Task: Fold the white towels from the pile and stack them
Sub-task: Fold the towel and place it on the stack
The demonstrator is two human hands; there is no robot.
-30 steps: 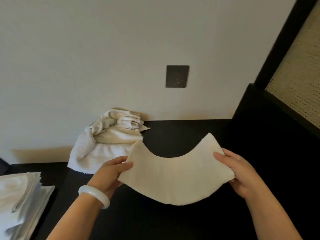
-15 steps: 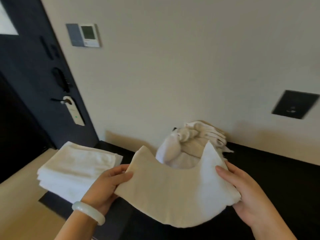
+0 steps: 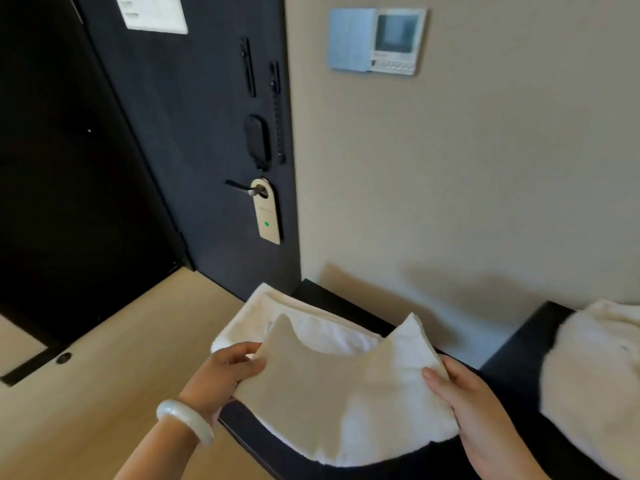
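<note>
Nearest, catalogued front to back:

1. Left hand (image 3: 225, 372): grips the left end of the folded towel (image 3: 346, 403), thumb on top, fingers curled underneath. A pale bangle (image 3: 185, 422) sits on the wrist.
2. Right hand (image 3: 474, 410): holds the towel's right end, thumb laid along the top, the remaining fingers hidden beneath the cloth.
3. Folded towel: white, carried between both hands, its middle sagging and both ends raised into points, over the front edge of the bench (image 3: 512, 358) near its left end.
4. Bench: dark top, set against the wall.
5. Stack of folded towels (image 3: 277, 313): white, lying at the bench's left end, just behind the held towel and partly covered by it.
6. Pile of unfolded towels (image 3: 588, 375): white, bunched, toward the bench's back edge at the right, well apart from the stack.
7. Floor (image 3: 104, 393): light wood, left of the bench.
8. Door (image 3: 194, 133): dark, with a hanger card (image 3: 268, 213) on its handle.
9. Wall panel (image 3: 377, 39): small screen, high on the beige wall.
</note>
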